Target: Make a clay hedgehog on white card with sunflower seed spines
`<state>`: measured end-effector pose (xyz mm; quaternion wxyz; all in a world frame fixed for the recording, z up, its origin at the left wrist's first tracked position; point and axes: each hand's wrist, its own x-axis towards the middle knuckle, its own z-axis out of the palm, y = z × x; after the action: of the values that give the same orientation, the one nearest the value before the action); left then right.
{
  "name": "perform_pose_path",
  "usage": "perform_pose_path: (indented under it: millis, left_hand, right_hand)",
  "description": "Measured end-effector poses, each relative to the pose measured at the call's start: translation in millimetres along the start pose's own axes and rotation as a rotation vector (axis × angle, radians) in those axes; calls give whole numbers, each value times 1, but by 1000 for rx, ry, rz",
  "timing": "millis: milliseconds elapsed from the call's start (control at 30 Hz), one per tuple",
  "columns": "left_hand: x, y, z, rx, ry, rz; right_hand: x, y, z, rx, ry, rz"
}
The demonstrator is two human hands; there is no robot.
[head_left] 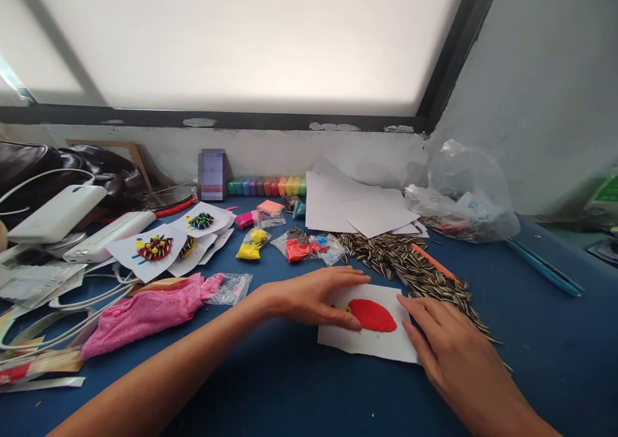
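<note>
A small white sheet of paper (pixel 342 342) lies on the blue table, with a flat red oval of modelling clay (pixel 374 315) on it. Short pencil marks show below the oval, and a small yellowish spot shows at its left end. My left hand (pixel 321 298) rests over the sheet's left part, fingers stretched out and thumb at the red clay. At the sheet's right edge is my right hand (pixel 447 340), its index fingertip and thumb apart and touching the paper. Beyond both hands lies a heap of striped sunflower seeds (pixel 381 253).
Behind are bags of yellow clay (pixel 252 244) and red clay (pixel 299 249), white sheets (pixel 338 199) and a plastic bag (pixel 473 199). Finished clay-and-seed pictures (pixel 154 250), a pink cloth (pixel 149 311), cables and a white power bank (pixel 58 213) crowd the left. Blue pens (pixel 545 269) lie right.
</note>
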<state>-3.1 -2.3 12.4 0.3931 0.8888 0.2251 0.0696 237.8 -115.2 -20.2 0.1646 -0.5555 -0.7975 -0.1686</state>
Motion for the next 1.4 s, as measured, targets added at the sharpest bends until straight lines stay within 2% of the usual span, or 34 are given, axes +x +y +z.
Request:
perform_pose_path:
  millis: [133,200,400,567,667,733,900,1033,1167,1300,1400]
  left_hand:
    - [0,-5,-6,-31,238,-48]
    - [1,-13,-7,18,306,-108]
    - [1,-24,-8,244,268,-169]
    - [1,-18,-9,203,245,-209]
    - [2,-17,-9,163,273,-206]
    - [4,-17,-9,139,345,-186]
    - [6,-22,-12,56,649,-172]
    - [2,-38,-17,199,777,-168]
    - [-1,-56,-17,351,756,-188]
    - [-1,-64,-11,448,698,-176]
    - [-1,-65,-8,492,718,-194]
  right_hand:
    - [13,8,9,-52,-29,-9]
    - [22,12,13,-67,-67,-34]
    - [44,15,16,-53,-168,-90]
    - [55,13,14,-9,-192,-85]
    - [62,12,14,12,-190,-82]
    - [66,11,16,21,-181,-82]
    - [68,9,22,34,-118,-82]
    - [66,7,23,32,2,-80]
    - [63,4,19,54,105,-116]
    - [58,1,16,118,117,-162]
    - [55,-1,15,153,122,-196]
